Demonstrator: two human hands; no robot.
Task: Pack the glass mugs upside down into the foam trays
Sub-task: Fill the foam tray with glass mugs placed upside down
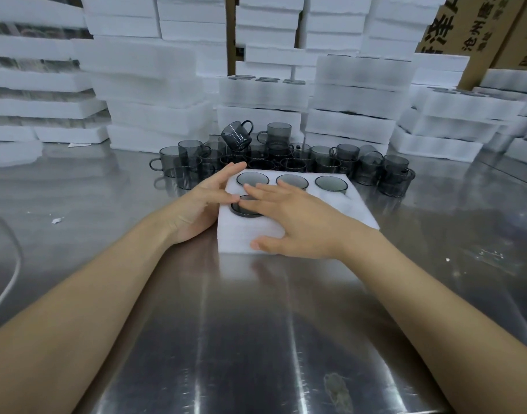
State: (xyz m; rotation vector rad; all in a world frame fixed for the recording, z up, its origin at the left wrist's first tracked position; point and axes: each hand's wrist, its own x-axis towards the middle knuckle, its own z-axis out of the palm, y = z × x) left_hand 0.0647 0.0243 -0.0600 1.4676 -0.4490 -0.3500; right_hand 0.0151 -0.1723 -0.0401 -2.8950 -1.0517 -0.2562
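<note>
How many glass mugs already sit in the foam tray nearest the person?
4. Far row: left mug, middle mug, right mug. The near-left mug lies partly under the right hand, which may hide another.

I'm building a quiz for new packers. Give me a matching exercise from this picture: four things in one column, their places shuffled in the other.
Things
1. tilted mug
2. right hand
3. left hand
4. cardboard box

Places
A. against the foam tray at its left edge
B. far right, behind the foam stacks
C. on top of the loose mugs
D. flat on the near-row mug in the tray

Pairs: 1-C, 2-D, 3-A, 4-B
</note>
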